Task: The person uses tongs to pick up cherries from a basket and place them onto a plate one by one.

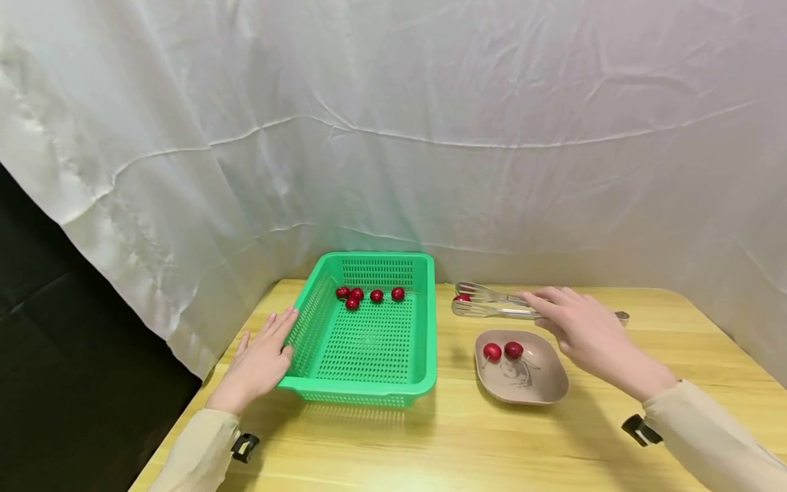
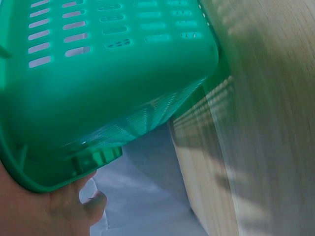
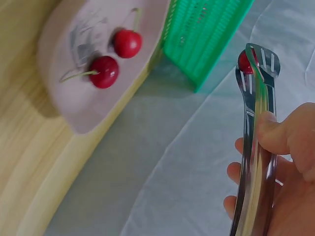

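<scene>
My right hand (image 1: 581, 328) grips metal tongs (image 1: 504, 313), thumb on one arm and fingers on the other. A red cherry (image 3: 246, 62) is pinched between the slotted tong tips, above the table and to the right of the basket. Below the tongs sits a small pinkish-beige dish (image 1: 547, 386) with two cherries (image 1: 503, 351) in it. My left hand (image 1: 261, 359) rests with extended fingers against the left rim of the green plastic basket (image 1: 427, 328). Several cherries (image 1: 376, 296) lie toward the back of the basket.
The light wooden table (image 1: 467, 451) carries the basket and dish. A pale fabric curtain (image 1: 393, 171) hangs right behind the table and along its left side. Dark material (image 1: 61, 342) shows beyond the table's left edge.
</scene>
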A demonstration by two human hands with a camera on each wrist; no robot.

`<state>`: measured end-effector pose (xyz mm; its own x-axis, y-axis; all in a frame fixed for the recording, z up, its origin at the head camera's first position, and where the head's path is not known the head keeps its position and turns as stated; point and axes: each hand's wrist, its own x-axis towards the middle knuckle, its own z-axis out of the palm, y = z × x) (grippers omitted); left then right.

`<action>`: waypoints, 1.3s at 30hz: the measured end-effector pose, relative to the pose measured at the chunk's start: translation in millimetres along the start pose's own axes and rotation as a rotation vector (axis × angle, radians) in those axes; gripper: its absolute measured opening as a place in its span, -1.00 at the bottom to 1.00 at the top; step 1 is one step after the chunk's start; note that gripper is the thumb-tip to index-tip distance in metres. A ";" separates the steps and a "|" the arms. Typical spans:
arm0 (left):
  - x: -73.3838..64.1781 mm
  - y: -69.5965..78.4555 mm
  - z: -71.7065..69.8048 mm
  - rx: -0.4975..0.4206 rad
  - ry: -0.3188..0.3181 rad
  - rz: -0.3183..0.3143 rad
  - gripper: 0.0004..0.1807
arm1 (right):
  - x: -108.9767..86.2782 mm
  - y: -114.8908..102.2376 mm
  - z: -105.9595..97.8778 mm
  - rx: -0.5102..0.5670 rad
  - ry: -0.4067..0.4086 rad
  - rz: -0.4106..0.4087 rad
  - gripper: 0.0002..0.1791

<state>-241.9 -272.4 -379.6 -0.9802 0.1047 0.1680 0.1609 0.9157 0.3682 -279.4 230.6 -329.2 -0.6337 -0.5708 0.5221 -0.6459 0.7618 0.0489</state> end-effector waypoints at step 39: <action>-0.5 -0.4 1.2 -0.006 0.009 0.000 -0.30 | -74.7 7.8 28.7 0.002 -0.059 0.033 -0.39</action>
<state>-241.6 -272.4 -380.9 -0.9792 0.1010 0.1762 0.1615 0.9132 0.3741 -249.2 270.4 -392.2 -0.6785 -0.5625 0.4725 -0.6250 0.7800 0.0310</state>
